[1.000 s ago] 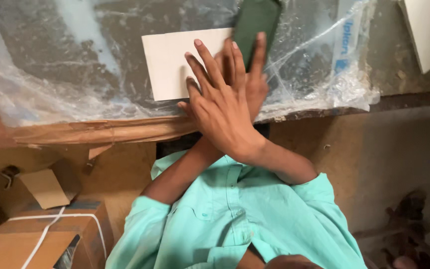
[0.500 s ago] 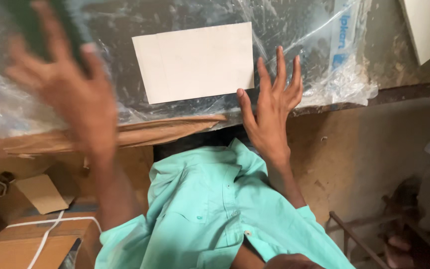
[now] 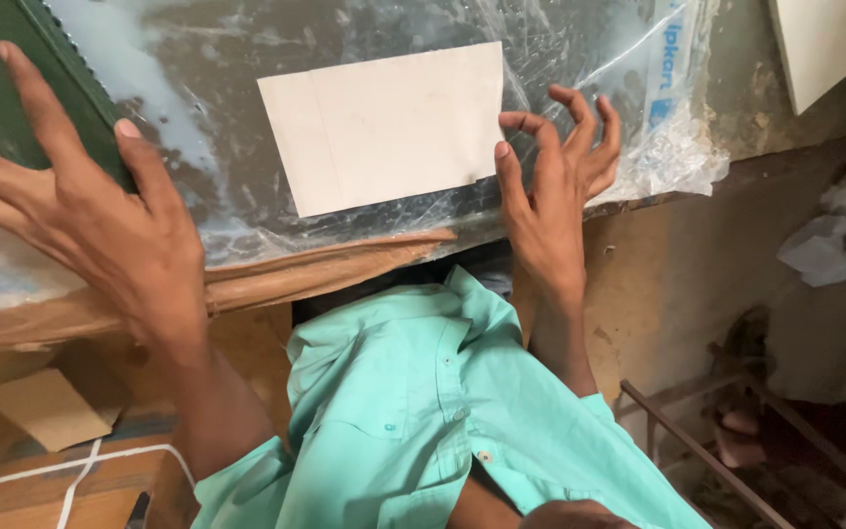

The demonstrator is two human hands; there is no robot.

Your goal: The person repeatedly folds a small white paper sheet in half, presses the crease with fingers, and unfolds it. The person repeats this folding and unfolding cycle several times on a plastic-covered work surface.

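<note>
Gripping a dark green board [image 3: 22, 83] with the left hand [image 3: 100, 235], fingers [image 3: 46, 118] spread wide across its face and thumb pressing its lower edge, board tilting up at the far left over the table [image 3: 198, 186]. Hovering open with the right hand [image 3: 555, 196], fingers [image 3: 580, 122] curling loosely and holding nothing, thumb lying just beside the right edge of a white card [image 3: 389, 127]; touching it or not, cannot tell. Lying flat on clear crinkled plastic sheet [image 3: 638, 108] covering the table, the card sitting between the two hands, well apart from the board. Bunching up at the table's right edge, the plastic. Running along the near table edge, a brown strip [image 3: 325, 269]. Showing below, a mint green shirt [image 3: 413, 411]. Resting at the upper right corner, another white sheet [image 3: 824, 44]. Sitting lower left, cardboard boxes [image 3: 41, 451] with a white cord [image 3: 85, 465].
</note>
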